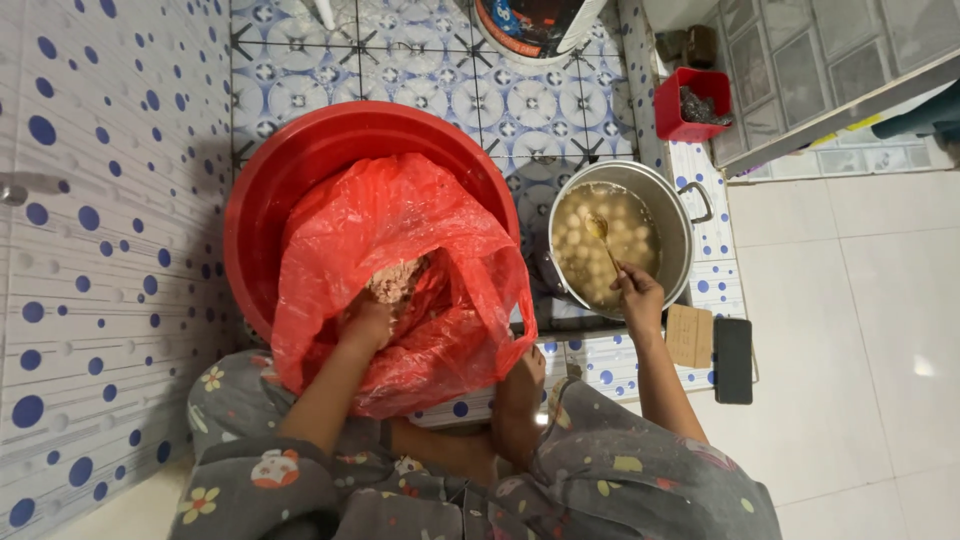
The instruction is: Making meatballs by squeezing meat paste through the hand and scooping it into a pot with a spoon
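Observation:
My left hand reaches into a red plastic bag and closes on a lump of pale pink minced paste. The bag lies in a big red basin. My right hand holds a spoon by its handle, with the bowl of the spoon dipped into a metal pot. The pot is full of cloudy broth with several pale round balls floating in it. I squat over both, knees in grey patterned cloth at the bottom of the view.
A dark phone and a piece of cardboard lie on the floor right of the pot. A small red box stands at the upper right. A round container is at the top. A dotted tiled wall runs along the left.

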